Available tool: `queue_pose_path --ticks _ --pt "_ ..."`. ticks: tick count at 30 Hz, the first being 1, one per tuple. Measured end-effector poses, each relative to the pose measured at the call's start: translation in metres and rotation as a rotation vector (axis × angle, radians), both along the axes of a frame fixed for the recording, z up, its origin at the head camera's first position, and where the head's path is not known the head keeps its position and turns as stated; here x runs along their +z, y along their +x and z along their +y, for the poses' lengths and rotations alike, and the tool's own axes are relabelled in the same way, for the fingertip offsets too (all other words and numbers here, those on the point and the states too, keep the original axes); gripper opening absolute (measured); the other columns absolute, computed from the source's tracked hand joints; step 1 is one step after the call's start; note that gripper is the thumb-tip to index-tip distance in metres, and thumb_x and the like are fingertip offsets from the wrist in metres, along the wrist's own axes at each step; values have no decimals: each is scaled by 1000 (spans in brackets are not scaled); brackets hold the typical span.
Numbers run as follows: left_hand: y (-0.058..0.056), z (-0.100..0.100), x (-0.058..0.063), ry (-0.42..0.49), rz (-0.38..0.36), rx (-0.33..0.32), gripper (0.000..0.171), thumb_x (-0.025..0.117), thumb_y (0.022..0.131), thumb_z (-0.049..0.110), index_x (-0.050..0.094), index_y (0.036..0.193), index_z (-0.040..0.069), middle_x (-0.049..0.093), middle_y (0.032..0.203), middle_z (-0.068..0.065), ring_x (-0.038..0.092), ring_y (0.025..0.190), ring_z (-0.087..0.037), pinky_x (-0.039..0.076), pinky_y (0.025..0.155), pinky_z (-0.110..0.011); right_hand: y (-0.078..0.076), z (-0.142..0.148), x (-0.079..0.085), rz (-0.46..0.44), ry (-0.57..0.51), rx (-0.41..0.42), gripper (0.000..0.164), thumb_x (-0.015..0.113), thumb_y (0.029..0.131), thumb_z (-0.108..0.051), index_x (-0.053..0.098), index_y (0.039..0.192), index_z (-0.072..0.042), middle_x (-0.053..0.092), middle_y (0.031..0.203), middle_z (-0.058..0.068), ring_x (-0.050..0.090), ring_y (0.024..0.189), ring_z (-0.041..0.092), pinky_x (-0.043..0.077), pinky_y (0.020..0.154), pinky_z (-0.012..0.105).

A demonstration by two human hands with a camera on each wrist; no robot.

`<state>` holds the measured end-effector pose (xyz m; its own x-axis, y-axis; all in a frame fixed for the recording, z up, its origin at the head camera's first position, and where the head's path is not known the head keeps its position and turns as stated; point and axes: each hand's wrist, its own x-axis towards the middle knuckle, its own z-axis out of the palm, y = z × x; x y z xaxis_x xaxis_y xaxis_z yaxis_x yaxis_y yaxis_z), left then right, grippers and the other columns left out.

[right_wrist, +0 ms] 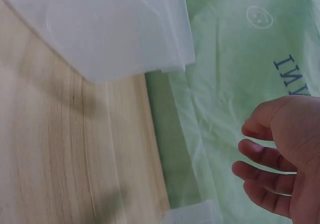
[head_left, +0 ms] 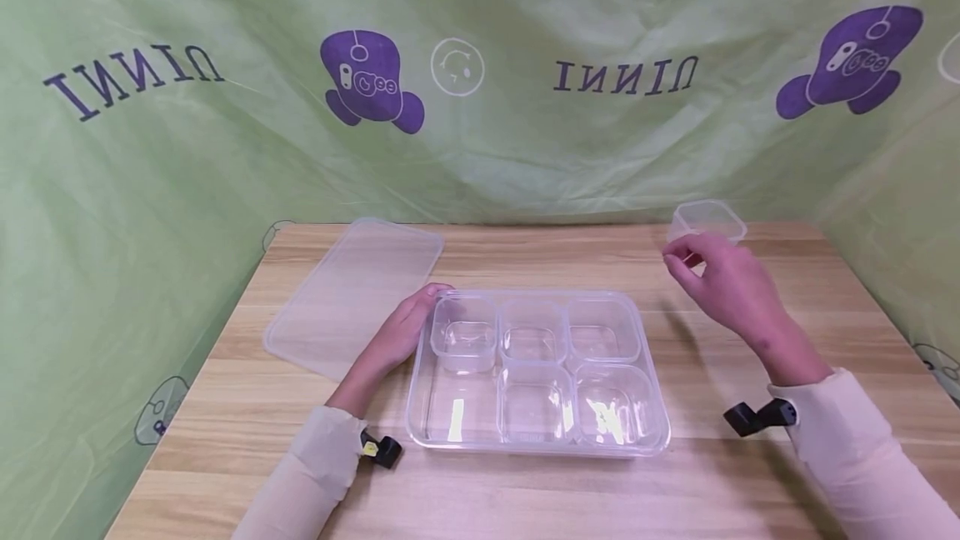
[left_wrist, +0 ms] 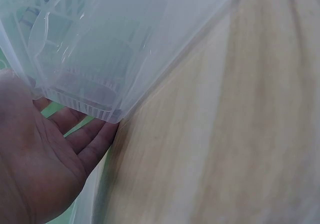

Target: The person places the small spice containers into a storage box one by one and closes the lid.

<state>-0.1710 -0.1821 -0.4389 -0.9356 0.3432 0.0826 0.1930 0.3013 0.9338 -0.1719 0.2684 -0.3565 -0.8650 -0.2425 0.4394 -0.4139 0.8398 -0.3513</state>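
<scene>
A large clear plastic container (head_left: 540, 450) stands on the table with several small clear plastic cups inside. Three cups line its back row, including the back-left cup (head_left: 465, 348); two more fill the front middle and front right. The container's bare floor shows at the front left. My left hand (head_left: 397, 336) holds the container at its back-left corner, its fingers (left_wrist: 97, 141) against the outer wall. My right hand (head_left: 731, 282) is raised at the right with loosely bent fingers and nothing in them. Just behind it, partly hidden, is another small clear cup (head_left: 708, 219).
A flat translucent lid (head_left: 360, 282) lies on the wooden table (head_left: 525, 498) at the left, partly behind my left forearm. Green printed cloth (head_left: 510, 165) hangs behind the table and along both sides.
</scene>
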Motion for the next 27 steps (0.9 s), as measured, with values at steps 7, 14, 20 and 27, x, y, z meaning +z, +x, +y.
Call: queue_pose_path --ticks 7,14,20,27 --pt "0 1 1 3 -5 7 50 26 115 33 59 136 1 62 134 -17 50 134 -32 30 118 -50 -10 16 -7 -17 -58 -74 14 64 99 -11 74 105 -1 72 93 15 69 80 36 51 65 50" --pt "-1 1 -2 15 2 -2 52 26 115 34 59 136 0 62 134 -17 50 135 -32 30 118 -50 -19 33 -13 -49 -95 -141 22 59 101 -14 74 108 1 73 95 17 69 82 40 48 68 49" --pt "-1 1 -1 5 -3 5 53 25 115 36 59 137 1 62 135 -16 49 136 -31 30 118 -50 -24 41 -15 -84 -115 -190 29 56 105 -22 72 110 2 72 99 21 67 87 41 45 71 49" --pt "0 1 1 8 -1 -5 50 26 115 32 58 136 1 63 133 -17 51 134 -32 32 117 -50 -32 51 -18 -101 -116 -238 31 54 107 -25 71 113 0 70 103 21 65 89 38 43 71 47"
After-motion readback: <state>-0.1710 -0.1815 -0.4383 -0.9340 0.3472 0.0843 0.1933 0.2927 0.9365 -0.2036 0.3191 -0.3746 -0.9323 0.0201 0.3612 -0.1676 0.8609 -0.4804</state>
